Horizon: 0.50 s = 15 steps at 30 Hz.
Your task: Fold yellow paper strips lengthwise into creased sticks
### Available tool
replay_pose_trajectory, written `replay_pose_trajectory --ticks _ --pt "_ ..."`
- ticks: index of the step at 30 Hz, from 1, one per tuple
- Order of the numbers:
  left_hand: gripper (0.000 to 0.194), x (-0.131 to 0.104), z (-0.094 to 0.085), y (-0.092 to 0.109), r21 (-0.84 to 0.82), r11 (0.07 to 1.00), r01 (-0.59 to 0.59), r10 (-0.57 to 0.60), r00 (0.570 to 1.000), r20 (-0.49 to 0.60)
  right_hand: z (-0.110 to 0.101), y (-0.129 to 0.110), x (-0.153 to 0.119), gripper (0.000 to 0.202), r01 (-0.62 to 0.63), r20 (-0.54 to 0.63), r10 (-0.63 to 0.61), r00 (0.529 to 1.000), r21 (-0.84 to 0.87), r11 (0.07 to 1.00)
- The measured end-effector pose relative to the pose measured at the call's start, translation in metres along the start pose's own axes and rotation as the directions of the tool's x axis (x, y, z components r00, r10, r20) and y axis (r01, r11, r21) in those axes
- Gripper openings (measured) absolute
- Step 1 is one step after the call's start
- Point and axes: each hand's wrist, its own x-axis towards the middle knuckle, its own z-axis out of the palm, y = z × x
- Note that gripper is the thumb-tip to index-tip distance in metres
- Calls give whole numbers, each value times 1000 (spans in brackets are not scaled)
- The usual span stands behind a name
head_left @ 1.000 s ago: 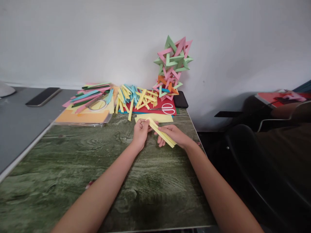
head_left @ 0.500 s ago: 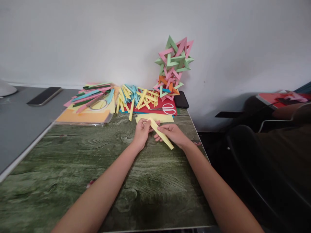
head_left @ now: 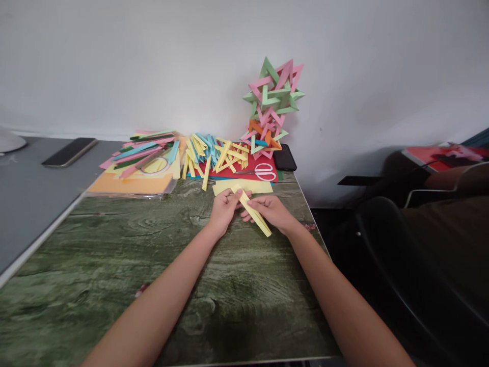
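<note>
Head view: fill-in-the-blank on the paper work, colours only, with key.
The left hand and right hand hold a paper strip coloured ____.
The scissors have finger loops coloured ____.
The sheet directly under the scissors is ____.
The wood-grain tabletop below the hands is mainly ____.

Missing words: yellow; white; red; green.

Left hand (head_left: 222, 209): partly hidden behind yellow strip (head_left: 258, 218)
Right hand (head_left: 272, 210): partly hidden beneath same strip
Scissors (head_left: 264, 172): too small at blades to read
White object (head_left: 9, 142): cut off by left edge
Black curved shape (head_left: 382, 229): cut off below, lost in shadow
</note>
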Motion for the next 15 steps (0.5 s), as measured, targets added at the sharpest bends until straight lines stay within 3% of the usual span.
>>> replay_pose_trajectory --ticks 9,15 --pt "29 0 2 -2 4 1000 -2 3 995 -97 0 -1 1 43 32 41 -31 999 -21 999" --pt "25 -3 3 -3 50 998 -27 23 998 65 3 4 3 39 98 -48 -98 994 -4 995"
